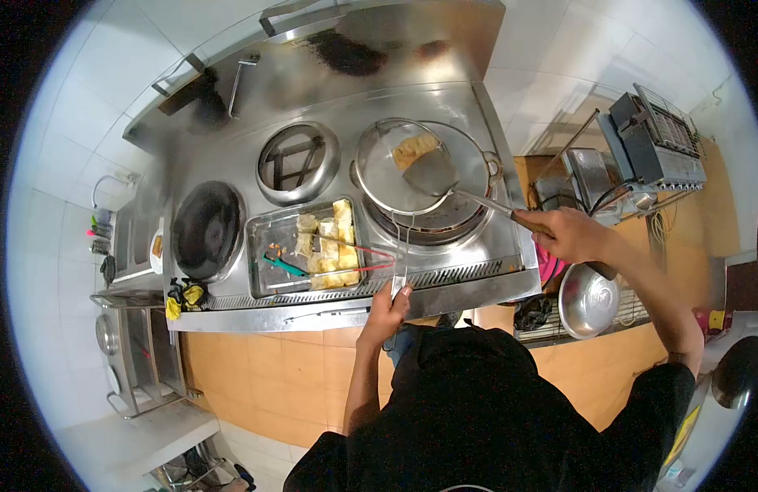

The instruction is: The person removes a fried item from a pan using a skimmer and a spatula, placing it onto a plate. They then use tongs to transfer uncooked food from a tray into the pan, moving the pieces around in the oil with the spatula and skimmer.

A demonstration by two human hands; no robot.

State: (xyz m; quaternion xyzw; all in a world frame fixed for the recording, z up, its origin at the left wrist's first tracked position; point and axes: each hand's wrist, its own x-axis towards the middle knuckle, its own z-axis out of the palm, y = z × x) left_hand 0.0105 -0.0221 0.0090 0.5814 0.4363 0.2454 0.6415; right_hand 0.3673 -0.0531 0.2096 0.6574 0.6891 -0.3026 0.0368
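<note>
My left hand [385, 314] is closed around the handle of a round wire strainer [377, 174], held over a wide metal pan [472, 152] on the right burner. My right hand [577, 233] grips the wooden handle of a spatula [432, 174]. The spatula's blade is over the strainer, against or just above a golden-brown piece of food [413, 150]. Left of the strainer lies a metal tray [260, 238] with several yellowish food pieces [344, 246]. Red-handled tongs [371, 251] rest across the tray, and a green-handled tool [285, 265] is inside it.
A black wok [207, 230] occupies the left side of the steel stove, with a metal burner ring [299, 162] behind the tray. Black-and-yellow cloths [188, 296] lie at the front-left corner. A metal bowl [588, 302] sits below my right arm, and a rack of equipment [654, 143] stands right.
</note>
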